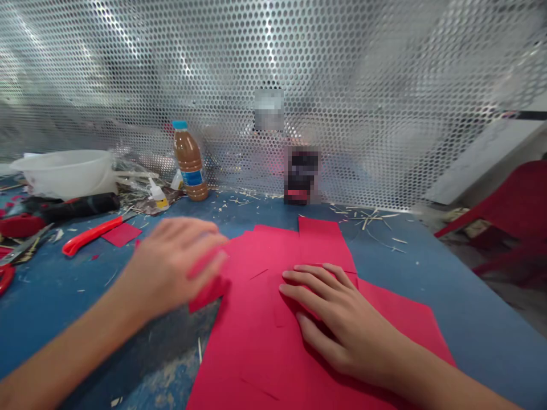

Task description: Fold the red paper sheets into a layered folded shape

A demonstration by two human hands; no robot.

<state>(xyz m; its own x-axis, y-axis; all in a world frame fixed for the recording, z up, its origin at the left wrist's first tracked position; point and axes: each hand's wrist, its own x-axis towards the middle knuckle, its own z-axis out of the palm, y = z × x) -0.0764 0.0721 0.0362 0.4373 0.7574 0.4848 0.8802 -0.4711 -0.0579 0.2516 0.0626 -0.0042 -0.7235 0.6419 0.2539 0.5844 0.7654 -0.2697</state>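
Note:
My right hand (342, 319) lies on a large red paper sheet (252, 341), its fingers spread, over a strip-like red piece on top. My left hand (171, 262) is smeared by motion above the sheet's left edge. Its thumb and fingers look apart, and a small red paper piece (207, 293) shows beneath and between them. Whether the hand touches that piece I cannot tell. Another red strip (322, 239) sticks out at the sheet's far edge, and more red paper (405, 310) spreads out on the right.
On the left are a red-handled cutter (94, 234), scissors (6, 273), a black and red tool (60, 210), a white tub (70, 173) and a glue bottle (158, 195). A brown-filled bottle (189, 165) stands before the perforated metal panel (363, 114). Scraps litter the blue table (431, 267).

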